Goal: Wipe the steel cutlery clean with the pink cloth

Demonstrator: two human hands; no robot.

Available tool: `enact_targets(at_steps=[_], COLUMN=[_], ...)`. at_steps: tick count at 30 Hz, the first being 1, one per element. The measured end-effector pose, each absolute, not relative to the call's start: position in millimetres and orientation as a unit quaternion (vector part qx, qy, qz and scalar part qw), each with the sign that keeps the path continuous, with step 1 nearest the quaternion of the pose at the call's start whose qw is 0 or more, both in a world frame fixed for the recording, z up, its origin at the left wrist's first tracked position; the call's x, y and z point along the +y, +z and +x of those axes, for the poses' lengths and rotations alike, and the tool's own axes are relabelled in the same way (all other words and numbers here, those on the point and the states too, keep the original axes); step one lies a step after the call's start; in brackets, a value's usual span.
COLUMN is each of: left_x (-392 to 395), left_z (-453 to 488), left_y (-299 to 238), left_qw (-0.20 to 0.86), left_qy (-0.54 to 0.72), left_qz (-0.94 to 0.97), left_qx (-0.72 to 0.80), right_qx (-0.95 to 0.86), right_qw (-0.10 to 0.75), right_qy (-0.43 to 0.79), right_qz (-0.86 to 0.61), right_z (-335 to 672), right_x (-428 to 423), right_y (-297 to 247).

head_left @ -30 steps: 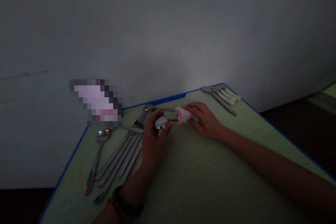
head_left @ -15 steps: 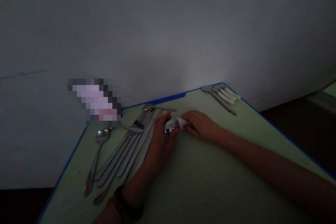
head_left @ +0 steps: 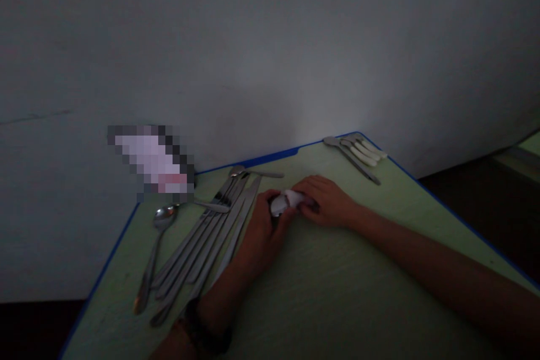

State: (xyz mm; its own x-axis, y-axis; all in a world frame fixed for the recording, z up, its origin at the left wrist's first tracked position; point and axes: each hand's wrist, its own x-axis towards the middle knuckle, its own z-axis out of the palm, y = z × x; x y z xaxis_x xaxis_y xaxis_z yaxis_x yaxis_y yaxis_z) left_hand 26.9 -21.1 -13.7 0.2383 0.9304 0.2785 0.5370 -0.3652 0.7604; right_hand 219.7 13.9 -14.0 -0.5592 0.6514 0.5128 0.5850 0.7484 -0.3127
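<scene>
- The spoon is held low over the table, its bowl gripped in the curled fingers of the left hand. Only a pale glint of the bowl is seen; the handle is hidden.
- A white cloth is pressed against the spoon from its right, bunched under the closed fingers of the right hand. Cloth and bowl touch.
- The step in hand is judged to be the wiping of the spoon with the cloth. It is best done with the bowl pinched firmly by its edges, so that it cannot twist, while the cloth is wrapped round the metal and drawn along it, front and back alike.
- Bare fingers are best kept off wiped metal, or marks are likely to be left. In this dim light smears are hard to make out, so the spoon may need to be tilted toward the brighter side.
- Just left of the spoon a cutlery row is laid out, long metal pieces side by side, close to the left forearm. The forearm is best held steady so that the row is not knocked.
- Further left of the spoon a lone spoon lies apart from the row.
- Well right of the spoon and beyond it, small white-handled spoons are grouped at the table's far corner.
- Behind the spoon a plain wall is seen.
</scene>
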Motion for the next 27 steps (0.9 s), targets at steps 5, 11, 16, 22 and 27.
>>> enact_targets(at_steps=[5,11,16,22,27], left_x=[-20.8,-20.3,-20.7,-21.2,-17.2], left_z=[27.4,27.7,27.6,28.2,25.9], left_y=[-12.9,-13.6,-12.4,-12.2,-9.7], left_qw=[0.267,0.253,0.252,0.25,0.232], left_qy=[0.357,0.346,0.349,0.348,0.363], left_qz=[0.75,0.764,0.762,0.75,0.72], left_qx=[0.488,0.483,0.483,0.503,0.543], right_qx=[-0.893,-0.898,-0.902,-0.903,-0.899], right_qw=[0.306,0.299,0.29,0.277,0.26], right_qy=[0.064,0.048,0.04,0.026,0.01], right_qz=[-0.325,-0.32,-0.318,-0.328,-0.352], right_z=[219.1,217.7,217.8,216.7,222.9], right_x=[13.2,13.7,14.7,16.2,24.7], right_y=[-11.4,-12.8,-14.4,-15.0,-15.4])
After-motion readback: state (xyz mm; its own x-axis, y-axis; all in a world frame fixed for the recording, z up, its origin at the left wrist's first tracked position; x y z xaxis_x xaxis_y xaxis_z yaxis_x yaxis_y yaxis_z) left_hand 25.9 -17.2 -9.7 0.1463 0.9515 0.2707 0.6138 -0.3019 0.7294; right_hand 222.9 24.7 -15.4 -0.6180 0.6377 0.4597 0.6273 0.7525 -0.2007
